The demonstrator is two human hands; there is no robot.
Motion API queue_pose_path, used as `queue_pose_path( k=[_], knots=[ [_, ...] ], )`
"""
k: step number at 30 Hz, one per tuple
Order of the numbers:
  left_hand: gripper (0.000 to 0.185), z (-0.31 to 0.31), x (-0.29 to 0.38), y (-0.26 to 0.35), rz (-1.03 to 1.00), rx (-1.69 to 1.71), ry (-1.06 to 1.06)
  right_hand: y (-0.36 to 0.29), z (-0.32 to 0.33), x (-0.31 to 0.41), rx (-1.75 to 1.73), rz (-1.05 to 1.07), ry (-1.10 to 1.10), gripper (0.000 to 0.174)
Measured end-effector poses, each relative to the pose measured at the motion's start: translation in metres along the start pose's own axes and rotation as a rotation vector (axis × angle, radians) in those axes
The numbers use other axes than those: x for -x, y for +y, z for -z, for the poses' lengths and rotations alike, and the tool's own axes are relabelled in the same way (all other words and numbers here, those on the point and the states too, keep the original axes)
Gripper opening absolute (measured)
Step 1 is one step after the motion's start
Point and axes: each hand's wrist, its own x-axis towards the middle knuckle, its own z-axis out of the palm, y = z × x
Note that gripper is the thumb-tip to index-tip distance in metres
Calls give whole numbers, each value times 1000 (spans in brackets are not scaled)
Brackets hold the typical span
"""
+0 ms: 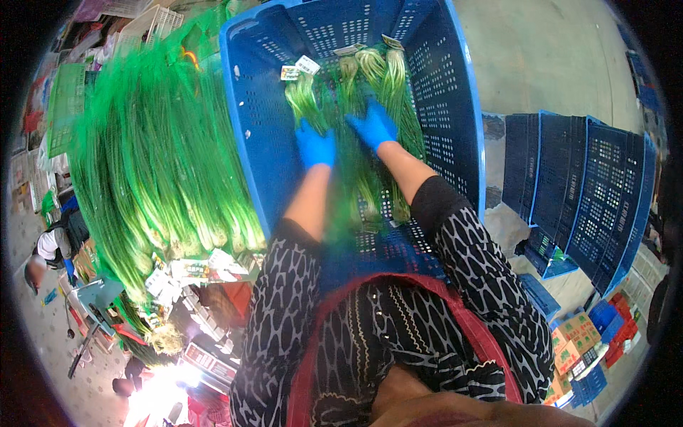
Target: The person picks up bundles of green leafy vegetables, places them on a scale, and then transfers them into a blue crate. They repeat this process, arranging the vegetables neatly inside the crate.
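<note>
My left hand (316, 147), in a blue glove, grips a tagged bunch of scallions (305, 99) inside a blue perforated plastic crate (469, 96). Its white root ends point towards the far wall, and the leaves run beneath my hand and forearm. To its right, my gloved right hand (378, 125) rests over other scallion bunches (397, 88), thumb spread away from the fingers. Printed tags (392, 41) sit at their root ends. More bunches (368, 200) lie at the crate's near end, roots towards me, partly blurred and covered by my arms.
A large heap of scallion bunches (165, 149) lies left of the crate, with printed tags (192, 269) along its near edge. Blue crates (555, 176) stand on the floor at right, near cardboard boxes (576, 341). Another person (50, 245) is at far left.
</note>
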Motion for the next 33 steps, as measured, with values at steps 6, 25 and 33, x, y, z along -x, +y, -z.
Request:
queue_pose_path(
  k=[6,25,33],
  knots=[
    [70,-11,-13,8,-219,167,-66,7,-3,0,-46,62,-155,60],
    [42,-15,-36,-1,-246,250,323,49,16,10,-62,251,92,60],
    [60,-18,-26,-7,-259,39,399,59,12,-27,112,201,-153,56]
  ],
)
